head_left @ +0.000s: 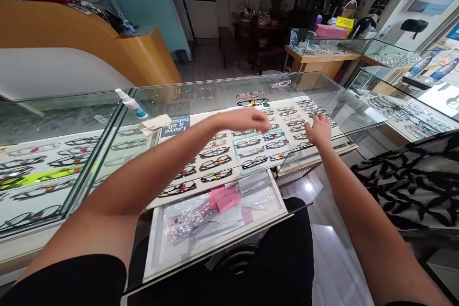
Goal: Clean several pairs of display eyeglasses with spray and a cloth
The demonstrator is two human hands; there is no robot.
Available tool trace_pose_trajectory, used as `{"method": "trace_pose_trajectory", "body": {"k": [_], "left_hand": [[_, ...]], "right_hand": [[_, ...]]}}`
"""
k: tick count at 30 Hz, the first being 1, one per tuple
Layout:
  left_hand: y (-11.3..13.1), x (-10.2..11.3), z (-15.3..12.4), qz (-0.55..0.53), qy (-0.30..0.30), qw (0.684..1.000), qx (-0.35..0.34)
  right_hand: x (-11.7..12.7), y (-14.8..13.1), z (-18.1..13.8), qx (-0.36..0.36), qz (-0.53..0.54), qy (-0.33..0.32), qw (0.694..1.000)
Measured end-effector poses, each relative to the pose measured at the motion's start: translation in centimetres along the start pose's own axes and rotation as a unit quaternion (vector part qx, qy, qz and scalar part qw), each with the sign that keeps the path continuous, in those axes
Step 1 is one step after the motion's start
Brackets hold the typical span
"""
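Observation:
My left hand (249, 120) hangs over the glass top of the display case, its fingers curled in and slightly blurred; nothing shows in them. My right hand (320, 130) is at the glass on the right, fingers and thumb apart, holding nothing. Beyond my left hand, black eyeglasses (253, 102) lie on the glass top, with reddish patterned eyeglasses (250, 95) just behind them. Pale pink eyeglasses (281, 84) lie farther back to the right. Under the glass, several rows of eyeglasses (216, 162) fill the white trays.
A pulled-out drawer (152, 244) in front of me holds clear plastic packets and pink paper (225, 199). A white spray bottle (132, 104) lies tilted beside a beige cloth (155, 124). A patterned dark fabric (405, 186) is close on the right. More glass cases (330, 40) stand behind.

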State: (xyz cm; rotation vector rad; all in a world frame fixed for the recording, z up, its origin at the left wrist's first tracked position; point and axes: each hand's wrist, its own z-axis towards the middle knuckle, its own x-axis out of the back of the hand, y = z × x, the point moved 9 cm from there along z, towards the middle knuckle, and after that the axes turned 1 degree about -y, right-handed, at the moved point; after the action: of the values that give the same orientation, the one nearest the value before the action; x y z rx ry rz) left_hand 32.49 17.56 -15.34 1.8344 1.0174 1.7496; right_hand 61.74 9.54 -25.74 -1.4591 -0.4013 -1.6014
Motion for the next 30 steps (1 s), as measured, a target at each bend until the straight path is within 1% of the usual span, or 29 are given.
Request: {"method": "trace_pose_trajectory", "body": {"k": [1,2,3,4,6,9,12,14,17,21,24,26,28,30], "left_hand": [[-1.9,3.7,1.2,0.081,0.103,0.991,0.038],[-3.6,6.7,2.2,0.157,0.182,0.968,0.071],[-5.2,8.7,3.1,0.219,0.226,0.944,0.101],[-6.8,10.1,4.1,0.258,0.242,0.927,0.127],[-10.0,11.4,6.3,0.295,0.22,0.914,0.173],[-13.8,12.0,8.7,0.299,0.165,0.913,0.226],[-16.5,12.8,10.1,0.295,0.131,0.907,0.271],[-17.7,13.4,10.9,0.297,0.123,0.902,0.289],[-18.4,14.1,11.8,0.298,0.123,0.904,0.283],[-17.8,13.9,12.2,0.279,0.115,0.913,0.274],[-16.8,12.9,11.8,0.248,0.102,0.917,0.294],[-15.9,12.0,11.3,0.248,0.099,0.912,0.311],[-14.6,11.3,10.7,0.274,0.116,0.904,0.308],[-12.9,10.3,9.6,0.301,0.143,0.901,0.279]], "right_hand": [[0.1,-0.1,0.0,0.0,-0.002,-0.002,1.0],[0.1,-0.2,-0.1,0.001,-0.003,-0.003,1.0],[0.2,-0.3,-0.1,0.0,-0.006,-0.005,1.0],[0.2,-0.4,-0.1,-0.001,-0.008,-0.008,1.0],[0.2,-0.5,-0.1,-0.004,-0.012,-0.013,1.0],[0.2,-0.7,-0.1,-0.008,-0.01,-0.019,1.0],[0.2,-0.8,-0.1,-0.007,-0.004,-0.019,1.0],[0.3,-0.9,-0.1,-0.006,0.002,-0.017,1.0],[0.3,-0.9,-0.1,-0.006,0.009,-0.015,1.0],[0.2,-0.8,-0.1,-0.008,0.01,-0.02,1.0],[0.1,-0.8,-0.2,-0.011,0.01,-0.023,1.0],[0.2,-0.9,-0.3,-0.012,0.009,-0.026,1.0],[0.2,-1.0,-0.3,-0.011,0.009,-0.029,0.999],[0.3,-1.1,-0.4,-0.01,0.011,-0.029,0.999]]}}
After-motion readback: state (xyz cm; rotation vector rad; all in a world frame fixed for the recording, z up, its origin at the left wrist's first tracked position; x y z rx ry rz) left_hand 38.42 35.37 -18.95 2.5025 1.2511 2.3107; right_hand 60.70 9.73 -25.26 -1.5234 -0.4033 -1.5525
